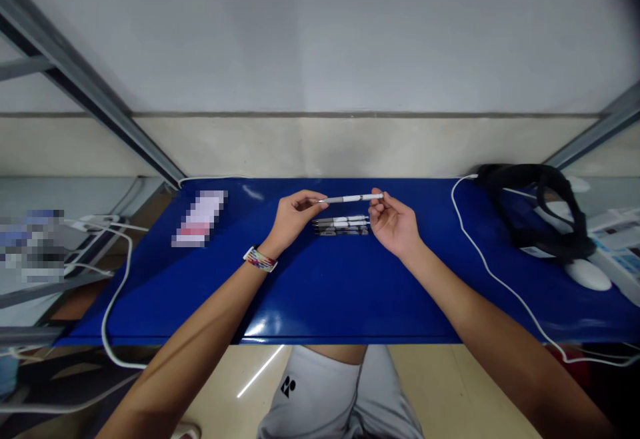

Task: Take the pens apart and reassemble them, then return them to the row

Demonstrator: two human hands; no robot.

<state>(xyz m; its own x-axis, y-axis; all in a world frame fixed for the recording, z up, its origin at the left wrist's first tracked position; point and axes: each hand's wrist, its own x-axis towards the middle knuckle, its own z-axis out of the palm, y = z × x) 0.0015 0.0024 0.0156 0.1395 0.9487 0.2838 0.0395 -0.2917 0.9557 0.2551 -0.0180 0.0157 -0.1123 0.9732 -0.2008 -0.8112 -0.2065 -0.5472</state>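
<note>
A white and grey pen (353, 198) is held level above the blue tabletop (330, 286), its tip pointing left. The fingers of my left hand (299, 214) pinch the tip end. At the other end, my right hand (396, 222) grips the pen between thumb and fingertips, palm turned partly up. Just below the held pen lie a few similar pens (340, 222) side by side on the table, close to my right fingers. A patterned band (260, 259) circles my left wrist.
On the left of the table lies a pixelated white and pink item (200, 219). A black headset with straps (540, 212) sits at the right, with a white cable (480, 256) running toward the front edge. Metal posts (100, 86) stand at both sides; a wall is behind.
</note>
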